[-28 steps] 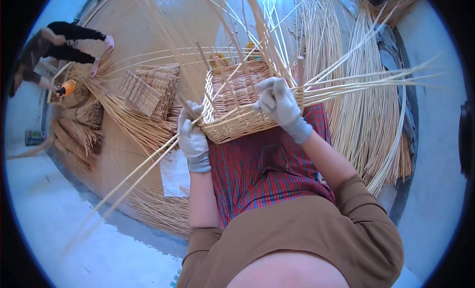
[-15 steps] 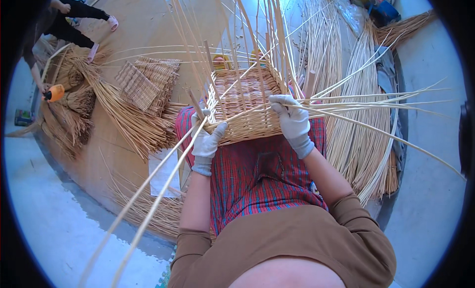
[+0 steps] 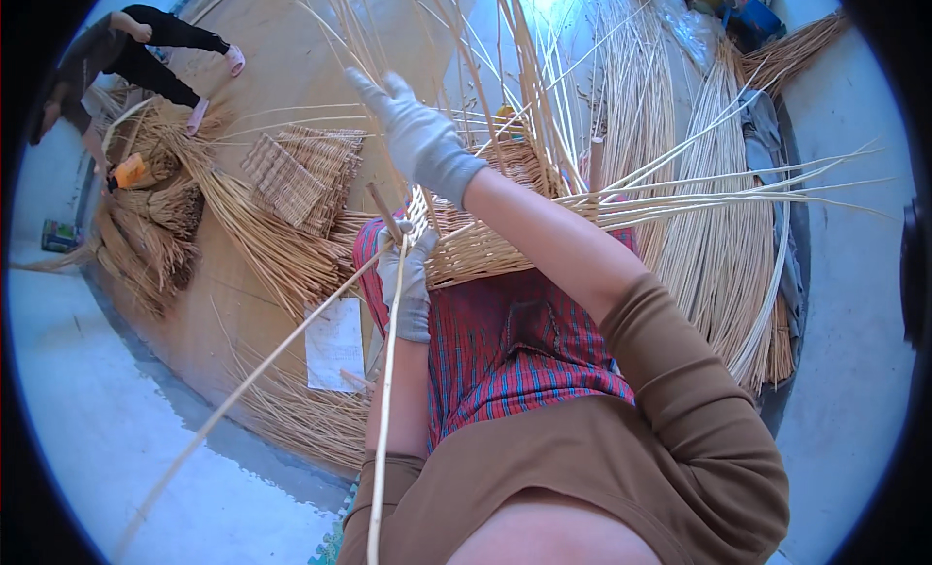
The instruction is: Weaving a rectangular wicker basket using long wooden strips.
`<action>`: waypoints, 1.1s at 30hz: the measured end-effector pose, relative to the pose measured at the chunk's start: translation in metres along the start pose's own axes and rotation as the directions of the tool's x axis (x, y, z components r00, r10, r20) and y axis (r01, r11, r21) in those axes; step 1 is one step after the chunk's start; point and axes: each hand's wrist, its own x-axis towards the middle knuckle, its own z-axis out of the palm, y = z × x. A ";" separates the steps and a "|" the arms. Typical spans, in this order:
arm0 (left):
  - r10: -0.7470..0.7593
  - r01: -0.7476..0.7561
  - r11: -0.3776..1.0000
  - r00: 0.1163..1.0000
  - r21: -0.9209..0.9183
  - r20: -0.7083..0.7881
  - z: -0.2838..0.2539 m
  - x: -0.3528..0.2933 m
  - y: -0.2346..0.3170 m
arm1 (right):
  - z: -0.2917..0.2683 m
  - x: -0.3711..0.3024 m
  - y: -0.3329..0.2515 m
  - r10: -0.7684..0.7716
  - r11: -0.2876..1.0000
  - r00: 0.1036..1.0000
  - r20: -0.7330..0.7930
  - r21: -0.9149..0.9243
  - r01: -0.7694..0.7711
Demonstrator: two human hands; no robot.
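Holding a coarse, box-shaped wicker basket at centre, above red-striped cloth, by its eight-o'clock corner, in the closed grip of a gloved left hand, near a smooth round peg. Reaching toward eleven o'clock with a gloved right hand, open-gripped, fingers extended, after grasping the basket's four-o'clock corner half a second earlier; impossible to tell whether touching the slender stakes.

basket on lap | panels left of it | rods right
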 end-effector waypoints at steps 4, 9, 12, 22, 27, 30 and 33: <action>-0.073 0.074 0.986 0.997 -0.146 0.011 -0.003 0.006 -0.009 | -0.015 -0.085 0.023 -0.001 0.958 0.986 -0.168 0.281 0.049; 0.004 -0.010 0.973 1.000 -0.231 -0.024 -0.011 -0.004 -0.010 | -0.012 -0.172 0.080 0.374 0.612 0.869 -0.324 0.790 0.031; 0.065 -0.062 0.998 0.957 0.021 -0.284 0.000 -0.037 0.011 | -0.005 -0.176 0.106 0.400 0.553 0.859 -0.319 0.832 0.051; -0.386 0.310 0.910 0.874 0.274 0.294 0.073 -0.009 0.038 | -0.049 -0.100 0.074 -0.154 0.984 0.950 -0.271 0.045 0.172; -0.244 0.201 0.966 0.920 0.165 0.307 0.072 -0.017 0.027 | -0.051 -0.051 0.068 -0.077 0.997 0.937 -0.340 -0.048 0.064; -0.348 0.289 0.932 0.882 0.219 0.318 0.068 -0.011 0.038 | -0.066 -0.116 0.095 0.162 0.839 0.920 -0.358 0.541 0.063; -0.267 0.157 0.930 0.909 0.331 0.319 0.072 0.006 0.052 | -0.071 -0.179 0.105 0.362 0.841 0.780 -0.511 0.540 -0.036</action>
